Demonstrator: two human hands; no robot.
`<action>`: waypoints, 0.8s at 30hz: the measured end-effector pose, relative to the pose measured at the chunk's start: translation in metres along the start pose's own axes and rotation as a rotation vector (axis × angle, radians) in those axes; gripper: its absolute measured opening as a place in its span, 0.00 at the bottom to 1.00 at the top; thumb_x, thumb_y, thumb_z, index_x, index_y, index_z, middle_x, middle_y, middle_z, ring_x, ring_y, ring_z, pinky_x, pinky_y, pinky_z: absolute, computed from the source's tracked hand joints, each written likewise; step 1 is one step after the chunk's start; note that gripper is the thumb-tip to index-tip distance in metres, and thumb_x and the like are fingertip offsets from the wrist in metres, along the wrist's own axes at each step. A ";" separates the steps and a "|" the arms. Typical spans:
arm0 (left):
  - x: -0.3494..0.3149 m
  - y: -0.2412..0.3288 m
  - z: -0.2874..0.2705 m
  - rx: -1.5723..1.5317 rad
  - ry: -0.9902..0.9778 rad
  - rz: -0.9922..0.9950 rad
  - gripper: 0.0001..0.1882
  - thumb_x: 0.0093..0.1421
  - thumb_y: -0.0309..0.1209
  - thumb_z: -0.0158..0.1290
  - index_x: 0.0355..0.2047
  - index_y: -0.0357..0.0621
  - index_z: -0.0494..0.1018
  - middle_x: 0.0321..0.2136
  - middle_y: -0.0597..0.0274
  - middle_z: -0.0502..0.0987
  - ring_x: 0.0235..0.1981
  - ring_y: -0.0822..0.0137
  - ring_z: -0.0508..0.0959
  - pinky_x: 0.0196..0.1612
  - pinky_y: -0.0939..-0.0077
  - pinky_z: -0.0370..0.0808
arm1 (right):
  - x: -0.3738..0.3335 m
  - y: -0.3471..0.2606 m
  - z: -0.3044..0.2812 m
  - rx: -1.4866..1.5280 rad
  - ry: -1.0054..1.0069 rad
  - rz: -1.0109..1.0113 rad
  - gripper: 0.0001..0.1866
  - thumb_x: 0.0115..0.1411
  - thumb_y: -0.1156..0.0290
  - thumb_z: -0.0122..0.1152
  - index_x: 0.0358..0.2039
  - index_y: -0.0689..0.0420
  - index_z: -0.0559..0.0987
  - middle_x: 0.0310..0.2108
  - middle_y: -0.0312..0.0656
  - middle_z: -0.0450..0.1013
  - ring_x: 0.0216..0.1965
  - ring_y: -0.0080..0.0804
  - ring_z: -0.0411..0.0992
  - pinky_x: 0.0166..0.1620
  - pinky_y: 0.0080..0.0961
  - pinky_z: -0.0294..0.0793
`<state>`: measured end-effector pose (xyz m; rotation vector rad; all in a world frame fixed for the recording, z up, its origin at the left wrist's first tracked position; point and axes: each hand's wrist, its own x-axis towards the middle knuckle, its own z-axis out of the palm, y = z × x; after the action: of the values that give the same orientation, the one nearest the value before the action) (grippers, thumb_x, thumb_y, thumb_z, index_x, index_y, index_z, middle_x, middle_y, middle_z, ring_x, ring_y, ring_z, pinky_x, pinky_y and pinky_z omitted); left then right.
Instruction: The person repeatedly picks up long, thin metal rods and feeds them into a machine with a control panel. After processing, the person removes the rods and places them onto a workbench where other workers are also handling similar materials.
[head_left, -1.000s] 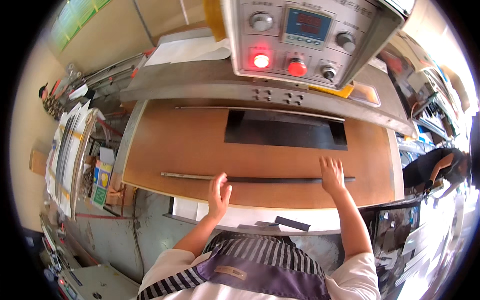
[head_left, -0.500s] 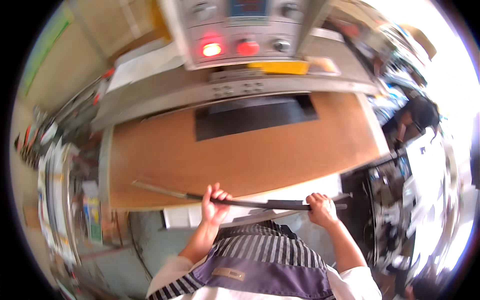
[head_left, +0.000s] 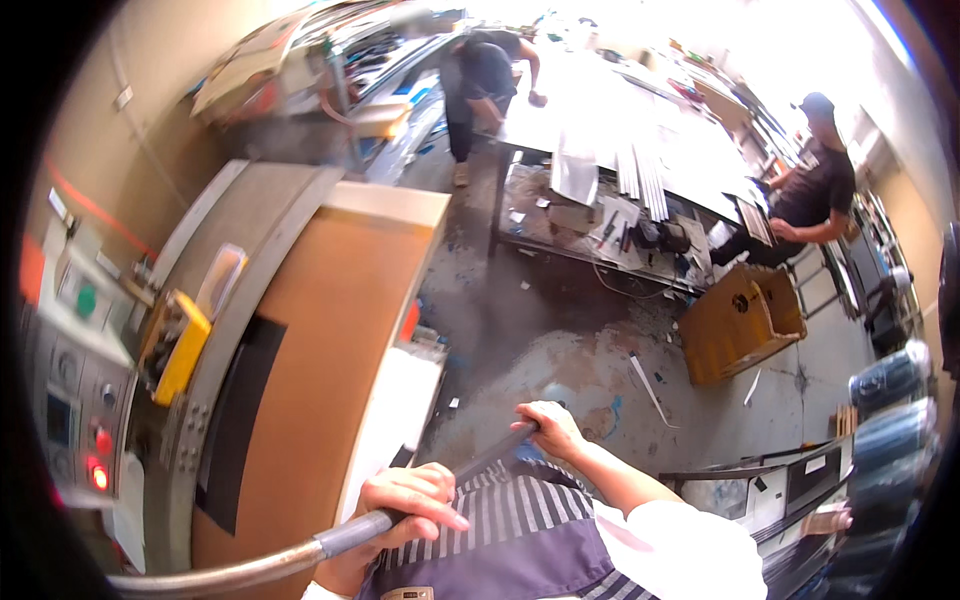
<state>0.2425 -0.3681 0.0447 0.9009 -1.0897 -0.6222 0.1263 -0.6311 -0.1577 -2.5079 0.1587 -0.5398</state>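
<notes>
Across the workshop: one long worktable (head_left: pixel 530 130), white-surfaced, with pale strips; one brown-topped machine bench (head_left: pixel 320 300), at the person's left. Two co-workers, one bent over the worktable (head_left: pixel 485 75), one capped at its far right (head_left: pixel 825 185). One open cardboard carton (head_left: pixel 735 335), on the floor. One slender bar (head_left: pixel 490 455), dark, its left length bare metal, slanting before the striped apron (head_left: pixel 520 515). One black sheet (head_left: pixel 242 420), flat on the bench. Two hands: left (head_left: pixel 405 500) wrapped round the bar's middle, right (head_left: pixel 550 428) clenched near its dark end. One red lamp (head_left: pixel 99 478), lit.
</notes>
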 end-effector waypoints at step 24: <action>0.402 -0.437 0.075 -0.796 0.204 -1.050 0.09 0.57 0.33 0.60 0.26 0.47 0.70 0.16 0.72 0.66 0.20 0.75 0.67 0.32 0.74 0.70 | -0.181 0.191 -0.077 0.113 0.200 1.425 0.22 0.49 0.52 0.63 0.40 0.53 0.81 0.29 0.45 0.79 0.34 0.39 0.79 0.37 0.33 0.73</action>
<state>0.3154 -0.9372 -0.1252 0.7388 -0.0398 -1.6374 -0.0703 -0.7883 -0.2666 -1.6068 1.7076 -0.1427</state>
